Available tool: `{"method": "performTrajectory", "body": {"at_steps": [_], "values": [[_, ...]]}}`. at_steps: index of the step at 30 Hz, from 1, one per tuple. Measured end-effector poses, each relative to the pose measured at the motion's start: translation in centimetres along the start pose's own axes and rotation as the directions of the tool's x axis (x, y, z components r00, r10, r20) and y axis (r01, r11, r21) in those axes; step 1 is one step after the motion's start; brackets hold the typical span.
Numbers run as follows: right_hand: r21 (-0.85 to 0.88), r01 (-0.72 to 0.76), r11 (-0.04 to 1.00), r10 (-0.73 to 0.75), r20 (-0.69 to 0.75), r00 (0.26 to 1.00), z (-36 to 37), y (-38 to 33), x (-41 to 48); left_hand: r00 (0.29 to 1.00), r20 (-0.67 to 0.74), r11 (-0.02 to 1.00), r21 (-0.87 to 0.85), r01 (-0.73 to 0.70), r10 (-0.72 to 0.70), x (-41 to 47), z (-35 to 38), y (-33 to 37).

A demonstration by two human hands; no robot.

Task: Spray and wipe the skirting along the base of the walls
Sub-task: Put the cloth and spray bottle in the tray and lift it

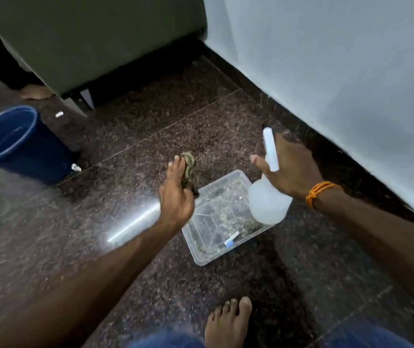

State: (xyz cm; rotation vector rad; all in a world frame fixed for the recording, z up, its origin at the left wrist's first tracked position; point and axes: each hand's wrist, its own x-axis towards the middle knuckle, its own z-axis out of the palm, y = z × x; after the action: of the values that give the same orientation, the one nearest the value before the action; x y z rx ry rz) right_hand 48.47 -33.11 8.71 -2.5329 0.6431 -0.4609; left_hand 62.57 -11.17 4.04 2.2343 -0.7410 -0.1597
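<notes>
My right hand (291, 169) grips a translucent white spray bottle (267, 204) by its neck, and the white spray head (270, 149) points up and away toward the wall. My left hand (177, 194) holds a crumpled olive-green cloth (190, 172) above the floor. The dark stone skirting (326, 151) runs diagonally along the foot of the pale blue wall (351, 71) on the right, a short way beyond the bottle. Both hands hover over a clear plastic tub (226, 252).
The clear tub on the dark granite floor holds debris and a small white-and-blue stick (231, 239). A blue bucket (17, 144) stands at the left. A grey sofa (88, 41) fills the far corner. My bare foot (228, 322) is at the bottom.
</notes>
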Motion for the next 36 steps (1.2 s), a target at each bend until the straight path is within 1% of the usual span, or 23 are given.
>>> {"method": "performTrajectory", "body": {"at_steps": [2,4,5,7,11,15,20,22,26,29,32,34,36], "values": [[0.024,0.033,0.999,-0.034,0.008,0.999,1.4,-0.9,0.1,0.998,0.051,0.998,0.049,-0.042,0.039,-1.6,2.3,-1.0],[0.023,0.059,0.998,-0.059,0.027,0.998,4.1,-1.4,-0.3,0.999,0.045,0.997,0.069,-0.023,0.02,-2.6,3.9,-3.0],[0.022,0.061,0.998,-0.061,0.031,0.998,4.4,-1.6,-0.2,0.999,0.044,0.997,0.075,-0.004,0.0,-2.1,4.1,-2.7],[0.026,0.043,0.999,-0.045,0.082,0.996,6.6,-2.0,-0.5,0.998,0.056,0.991,0.133,0.021,-0.028,-2.9,5.4,-4.6],[0.075,-0.007,0.997,-0.004,0.137,0.991,8.5,-2.3,-0.7,0.995,0.102,0.974,0.225,-0.002,-0.021,-4.1,7.4,-6.7],[0.059,-0.016,0.998,0.004,0.198,0.98,10.7,-2.9,-0.3,0.98,0.194,0.975,0.223,0.001,-0.045,-4.5,9.1,-8.5],[0.065,-0.006,0.998,-0.006,0.181,0.983,12.5,-2.6,-0.4,0.971,0.221,0.958,0.284,0.028,-0.094,-4.3,10.9,-9.8],[0.083,-0.017,0.996,0.003,0.166,0.986,13.5,-2.3,-0.5,0.961,0.242,0.95,0.307,0.056,-0.134,-4.0,11.5,-10.4],[0.091,-0.032,0.995,0.017,0.153,0.988,14.5,-1.5,-0.9,0.949,0.284,0.93,0.366,0.023,-0.135,-4.1,12.0,-10.5],[0.104,-0.047,0.993,0.03,0.16,0.987,15.1,-1.0,-0.9,0.937,0.305,0.9,0.435,0.022,-0.171,-4.1,12.7,-10.5],[0.101,-0.066,0.993,0.049,0.157,0.986,15.5,-0.7,-0.4,0.914,0.32,0.886,0.457,0.081,-0.249,-4.3,14.0,-10.4],[0.088,-0.064,0.994,0.049,0.167,0.985,15.5,-0.8,-0.3,0.912,0.318,0.873,0.481,0.079,-0.258,-4.7,14.4,-10.3],[0.08,-0.08,0.994,0.062,0.199,0.978,15.6,-0.7,-0.2,0.899,0.345,0.864,0.499,0.066,-0.269,-4.6,14.3,-10.4]]}}
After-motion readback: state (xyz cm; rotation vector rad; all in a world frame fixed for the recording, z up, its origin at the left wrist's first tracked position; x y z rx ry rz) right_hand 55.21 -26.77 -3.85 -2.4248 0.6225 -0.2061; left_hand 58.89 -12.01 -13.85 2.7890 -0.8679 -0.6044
